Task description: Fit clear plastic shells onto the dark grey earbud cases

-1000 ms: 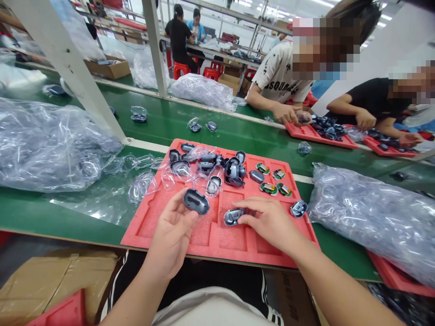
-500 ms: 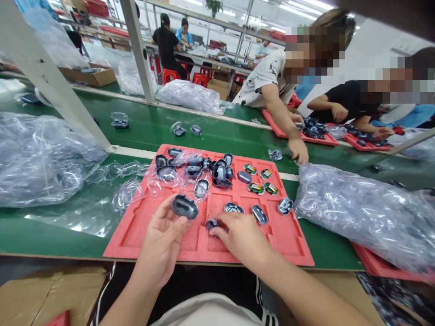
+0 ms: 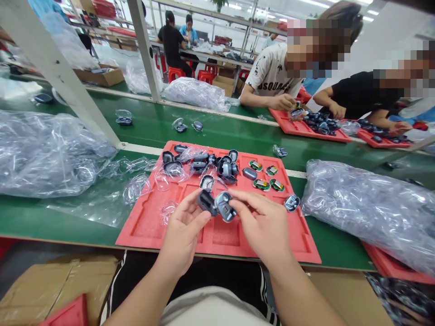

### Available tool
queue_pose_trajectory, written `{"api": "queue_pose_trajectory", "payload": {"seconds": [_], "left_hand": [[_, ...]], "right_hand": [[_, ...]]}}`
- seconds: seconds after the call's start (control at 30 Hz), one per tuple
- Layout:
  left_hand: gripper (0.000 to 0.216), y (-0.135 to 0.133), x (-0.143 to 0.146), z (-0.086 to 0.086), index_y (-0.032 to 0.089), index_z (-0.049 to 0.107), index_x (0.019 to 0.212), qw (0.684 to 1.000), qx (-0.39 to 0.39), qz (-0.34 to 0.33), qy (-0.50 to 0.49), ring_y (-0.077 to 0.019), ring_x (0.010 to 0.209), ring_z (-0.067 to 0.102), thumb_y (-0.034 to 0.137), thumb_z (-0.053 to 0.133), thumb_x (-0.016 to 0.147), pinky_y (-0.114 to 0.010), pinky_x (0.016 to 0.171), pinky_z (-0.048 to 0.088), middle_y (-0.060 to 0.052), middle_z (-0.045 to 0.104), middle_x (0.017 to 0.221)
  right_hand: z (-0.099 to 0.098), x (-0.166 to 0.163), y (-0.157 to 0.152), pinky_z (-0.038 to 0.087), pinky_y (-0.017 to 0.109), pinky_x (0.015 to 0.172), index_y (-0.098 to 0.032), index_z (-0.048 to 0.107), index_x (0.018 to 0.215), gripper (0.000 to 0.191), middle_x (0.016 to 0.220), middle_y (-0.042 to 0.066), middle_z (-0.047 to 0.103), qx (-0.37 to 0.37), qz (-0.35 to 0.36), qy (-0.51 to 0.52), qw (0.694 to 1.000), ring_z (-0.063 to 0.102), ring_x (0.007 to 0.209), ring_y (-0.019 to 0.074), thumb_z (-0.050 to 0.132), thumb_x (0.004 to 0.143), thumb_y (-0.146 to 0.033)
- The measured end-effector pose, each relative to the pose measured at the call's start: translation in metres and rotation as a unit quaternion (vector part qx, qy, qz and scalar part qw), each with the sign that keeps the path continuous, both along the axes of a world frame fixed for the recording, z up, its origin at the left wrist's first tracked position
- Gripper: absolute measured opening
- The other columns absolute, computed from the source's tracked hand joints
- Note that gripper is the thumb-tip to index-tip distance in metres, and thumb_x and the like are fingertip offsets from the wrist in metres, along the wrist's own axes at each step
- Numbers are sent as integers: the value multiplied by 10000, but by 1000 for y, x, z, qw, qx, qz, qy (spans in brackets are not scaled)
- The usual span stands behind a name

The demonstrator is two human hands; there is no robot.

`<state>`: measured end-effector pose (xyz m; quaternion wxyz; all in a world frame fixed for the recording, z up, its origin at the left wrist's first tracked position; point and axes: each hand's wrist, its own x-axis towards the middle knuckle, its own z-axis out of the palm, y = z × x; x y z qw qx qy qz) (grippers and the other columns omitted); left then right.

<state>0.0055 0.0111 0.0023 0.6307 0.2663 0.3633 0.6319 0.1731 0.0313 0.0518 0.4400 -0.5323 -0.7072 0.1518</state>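
Observation:
My left hand [image 3: 181, 228] grips a dark oval earbud case shell [image 3: 206, 202] between thumb and fingers. Right beside it, my right hand [image 3: 265, 219] pinches a shiny grey-blue earbud case inner tray [image 3: 224, 207] with moulded hollows. The two parts meet or nearly meet above the red foam tray [image 3: 134, 226]; I cannot tell if they touch. A heap of dark case parts [image 3: 226, 168] lies at the tray's back. Several green circuit boards [image 3: 261, 184] and a closed oval case [image 3: 250, 173] sit to its right. Another inner piece [image 3: 292, 203] rests near the right edge.
Clear plastic covers [image 3: 136, 188] lie left of the tray. Large bags of clear plastic stand at left [image 3: 50, 158] and right [image 3: 367, 203]. A white metal post [image 3: 64, 68] rises at left. Across the green belt [image 3: 152, 131], co-workers handle parts over red trays [image 3: 288, 124].
My left hand has moved right with the shell. My right hand has lifted up from the tray, now with the inner tray in it. A co-worker's arm has drawn back from the belt.

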Motion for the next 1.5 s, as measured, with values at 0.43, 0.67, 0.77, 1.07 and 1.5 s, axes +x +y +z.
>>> {"api": "queue_pose_trajectory", "payload": {"seconds": [0.43,0.67,0.77,1.07,1.5], "left_hand": [[460,-4,4,0,292,710,1296,998,40,-35,-18,-264,1286,653,241,840,857,-348,1000,589,-77,714,1370],[463,-4,1,-4,293,721,1278,999,46,-27,8,-211,1221,669,247,858,839,-269,968,573,-61,727,1327],[471,-2,-2,-2,312,725,1284,998,45,-30,20,-164,1083,691,252,859,837,-208,830,578,-40,743,1260],[269,7,4,17,213,787,1162,997,23,-37,57,-251,1183,690,332,776,920,-345,984,584,-90,778,1167],[364,10,9,5,218,769,1228,990,26,71,122,-261,1192,731,331,812,884,-351,1034,589,-86,800,1207]], "right_hand": [[-4,-30,-1,633,245,782,-260,844,1071,302,970,2,845,92,-19,38,995,794,838,153,667,936,-55],[-5,-28,0,655,249,795,-248,853,1048,292,951,19,847,112,-4,40,993,800,814,162,683,916,-50],[-7,-29,1,664,264,794,-260,851,1032,302,959,16,848,122,3,29,992,808,829,171,667,920,-48],[-22,-33,2,661,269,895,-238,796,923,326,987,29,846,236,60,42,969,813,922,165,618,904,35],[-32,-42,7,638,333,826,-233,809,1016,245,1030,43,808,-192,42,381,903,756,923,217,838,773,-240]]}}
